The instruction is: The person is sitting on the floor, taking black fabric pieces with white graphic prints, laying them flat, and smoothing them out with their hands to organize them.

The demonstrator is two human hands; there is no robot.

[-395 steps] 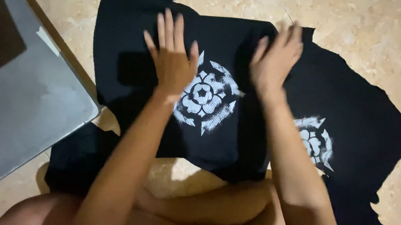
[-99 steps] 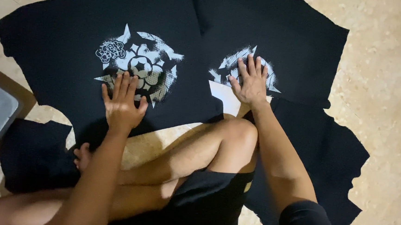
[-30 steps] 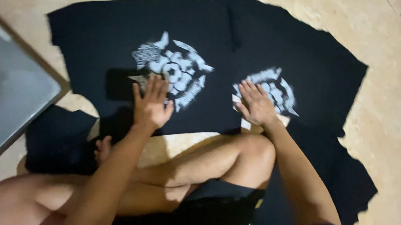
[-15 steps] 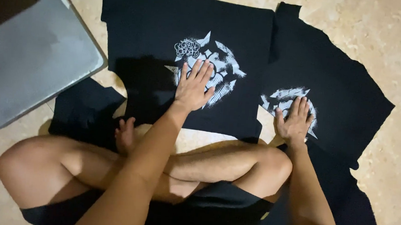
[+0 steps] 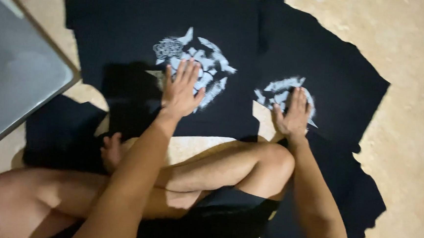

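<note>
Black fabric pieces are lying spread on the beige floor in front of you in the head view, each carrying a pale printed emblem. Your left hand is lying flat, fingers spread and grasping nothing, on the larger black piece, its fingertips covering the lower edge of that piece's white emblem. Your right hand is pressing down the same way, palm flat and released, on the smaller emblem of the second black piece, which is sitting just beside the first and reaching under its right edge. You are sitting cross-legged, your knee rising between your two forearms. More black cloth is lying by your foot at the left, and a grey panel is resting on the floor at the far left.
</note>
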